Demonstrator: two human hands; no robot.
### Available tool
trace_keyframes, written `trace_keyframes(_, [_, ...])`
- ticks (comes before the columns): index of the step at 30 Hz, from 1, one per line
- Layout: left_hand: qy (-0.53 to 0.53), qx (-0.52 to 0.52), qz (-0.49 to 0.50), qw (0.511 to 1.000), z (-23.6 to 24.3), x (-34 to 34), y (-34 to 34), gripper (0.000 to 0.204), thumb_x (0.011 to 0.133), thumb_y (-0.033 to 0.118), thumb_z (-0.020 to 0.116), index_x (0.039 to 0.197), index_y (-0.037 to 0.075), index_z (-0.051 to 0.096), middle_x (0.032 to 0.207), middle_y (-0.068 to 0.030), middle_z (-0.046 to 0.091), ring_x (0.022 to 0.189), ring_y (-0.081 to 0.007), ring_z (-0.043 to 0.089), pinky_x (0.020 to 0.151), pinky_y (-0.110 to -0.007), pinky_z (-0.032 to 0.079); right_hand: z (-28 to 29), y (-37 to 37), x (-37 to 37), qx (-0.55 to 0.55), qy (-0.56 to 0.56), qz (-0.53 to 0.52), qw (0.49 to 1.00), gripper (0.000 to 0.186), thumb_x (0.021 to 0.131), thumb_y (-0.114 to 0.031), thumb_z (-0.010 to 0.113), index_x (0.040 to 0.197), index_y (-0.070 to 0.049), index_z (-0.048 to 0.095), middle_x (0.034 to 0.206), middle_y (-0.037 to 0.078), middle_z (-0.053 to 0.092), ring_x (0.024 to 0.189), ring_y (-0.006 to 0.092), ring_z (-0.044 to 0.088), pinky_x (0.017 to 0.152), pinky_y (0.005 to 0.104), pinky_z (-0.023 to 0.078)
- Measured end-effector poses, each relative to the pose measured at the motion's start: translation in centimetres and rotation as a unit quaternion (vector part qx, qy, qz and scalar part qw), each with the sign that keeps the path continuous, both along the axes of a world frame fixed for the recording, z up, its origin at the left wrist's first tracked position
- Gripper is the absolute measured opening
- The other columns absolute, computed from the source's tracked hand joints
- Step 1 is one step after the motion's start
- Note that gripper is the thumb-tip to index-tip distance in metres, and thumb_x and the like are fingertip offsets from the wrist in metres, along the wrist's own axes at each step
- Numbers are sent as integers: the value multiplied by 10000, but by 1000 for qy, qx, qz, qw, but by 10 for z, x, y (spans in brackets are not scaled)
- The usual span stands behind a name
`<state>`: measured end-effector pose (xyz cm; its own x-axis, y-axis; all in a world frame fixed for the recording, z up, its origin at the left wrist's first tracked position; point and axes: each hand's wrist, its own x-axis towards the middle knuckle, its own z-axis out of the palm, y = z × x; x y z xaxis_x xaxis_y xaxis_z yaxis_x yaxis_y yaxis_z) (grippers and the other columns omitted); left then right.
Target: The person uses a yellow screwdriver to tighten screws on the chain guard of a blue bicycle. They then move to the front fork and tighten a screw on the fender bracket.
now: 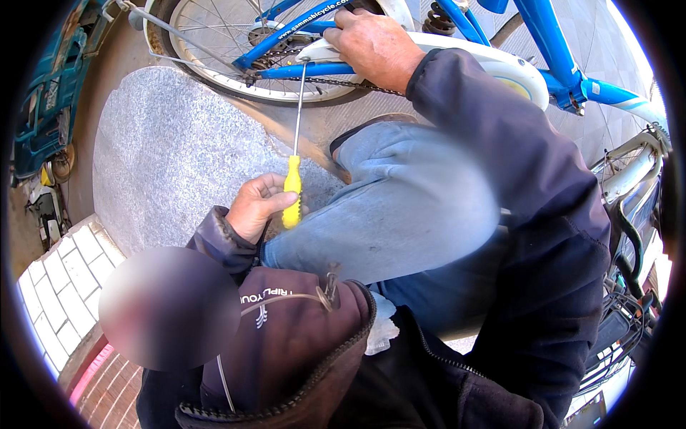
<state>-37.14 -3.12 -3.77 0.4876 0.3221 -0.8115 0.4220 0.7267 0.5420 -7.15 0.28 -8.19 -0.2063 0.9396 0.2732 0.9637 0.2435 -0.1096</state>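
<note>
My left hand (257,205) is closed on the yellow handle of a long screwdriver (293,175), thumb along its side. The metal shaft points up and away, and its tip meets a small screw at the rear end of a white chain guard (511,69). This guard belongs to a blue bicycle (547,36) across the top of the view. Over the guard's rear part lies my right hand (375,46), its fingers curled around the upper edge near a blue frame tube. Some of those fingertips are hidden. Below the guard runs the chain (379,89).
A speckled grey stone slab (171,143) lies left of my bent knee (421,193). The bicycle's wheel (207,39) stands beyond it. Teal crates (43,107) are at far left, with pale tiles (71,268) below. More bicycle parts (629,179) crowd the right edge.
</note>
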Motion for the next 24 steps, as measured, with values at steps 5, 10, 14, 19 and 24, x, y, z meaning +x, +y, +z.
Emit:
trace_keyframes(5, [18,45,0,999,-7,-5,-3,250,844,44,661,1057,-27,549,902,-111,653,792,-195,657,744,-308,530,-3,1,-1,3,-6,-1,1000,189,818,-116,670,992,-49,698,1015,164,624,924,285,614,829,376,523])
trace_keyframes(10, [24,90,-27,995,-9,-7,-5,257,869,71,641,1089,-23,548,913,-98,649,805,-169,644,748,-290,523,-2,0,-1,2,-6,-3,1000,190,819,-127,672,991,-51,700,1007,165,625,919,283,616,826,374,525])
trace_keyframes(14, [-30,-36,5,999,-2,-9,-1,326,932,154,562,1190,-39,513,1039,-141,634,943,-209,634,857,-330,506,0,1,-1,5,6,1,1000,186,817,-125,671,984,-48,701,1000,167,626,919,285,618,824,373,523])
trace_keyframes(19, [-106,-87,5,991,-6,-14,4,394,958,201,515,1260,-47,472,1162,-186,598,1084,-260,593,973,-386,455,1,0,0,10,6,0,1000,174,809,-114,664,965,-47,700,991,160,627,919,290,619,812,379,518])
trace_keyframes(24, [-77,-48,-14,996,-6,-13,6,324,931,156,556,1185,-40,509,1076,-166,628,995,-256,629,912,-379,488,1,0,0,10,-1,1,1000,172,804,-110,663,959,-46,697,991,154,625,921,292,617,816,383,515])
